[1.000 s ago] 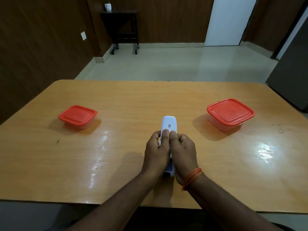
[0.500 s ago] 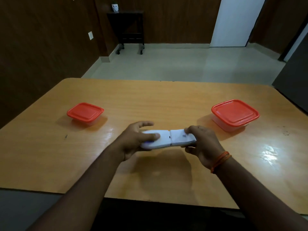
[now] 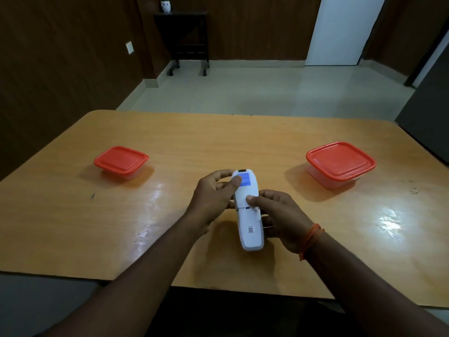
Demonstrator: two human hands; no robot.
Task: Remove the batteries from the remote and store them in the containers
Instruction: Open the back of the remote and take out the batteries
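Two hands hold the remote [image 3: 250,222] over the table [image 3: 170,142], its white back turned up and its length running away from the person. The left hand [image 3: 213,198] grips the remote's far half from the left, fingers curled round that side and the left thumb [image 3: 237,183] laid on the edge of the blue label [image 3: 245,179] near the remote's far end. The right hand [image 3: 279,215] grips the remote's right side near the middle, fingers curled underneath, with the right thumb [image 3: 250,199] pressed flat on the back. A seam [image 3: 243,208] crosses the back just on the near side of that thumb; whether the cover has slid at all cannot be told. A small code sticker [image 3: 250,230] sits on the remote's near half. An orange thread [image 3: 312,239] circles the right wrist.

Well to the left of the remote stands the left container [image 3: 121,161], and well to its right the larger right container [image 3: 340,162]; both rest on the table with red lids on. Far beyond the remote, on the floor by the wall, a dark stand [image 3: 184,32] carries a small white owl figure [image 3: 166,7]. A white door [image 3: 340,30] stands beyond the remote to the right, and a wall socket [image 3: 130,47] to the left.
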